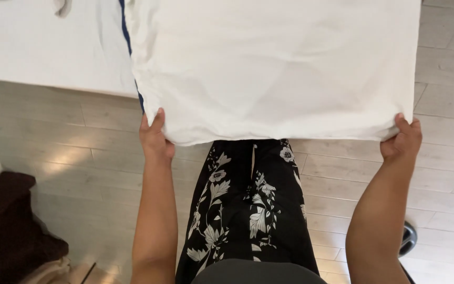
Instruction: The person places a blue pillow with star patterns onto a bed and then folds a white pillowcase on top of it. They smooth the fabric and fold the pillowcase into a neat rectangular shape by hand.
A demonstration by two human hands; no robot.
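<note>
Black floral-print trousers (248, 210) nearest, above pale wood floor (447, 158). Left hand (155, 138) pinches near-left corner of white cloth (274, 68); right hand (402, 139) pinches near-right corner. Cloth held spread, far part over white surface (43, 47) with blue stripe (127, 31).

Both forearms bare, reaching forward and up from bottom of view, set well apart. Left hand (155, 138): wrist straight, thumb on top pointing forward, fingers curled under and hidden, pinched closed on white cloth (274, 68) at its near left corner. Right hand (403, 139): wrist bent slightly inward, thumb on top, fingers (415, 126) folded over, clamped on same cloth at near right corner. Hands level with each other. Right forearm angles inward toward elbow; left runs almost straight.
</note>
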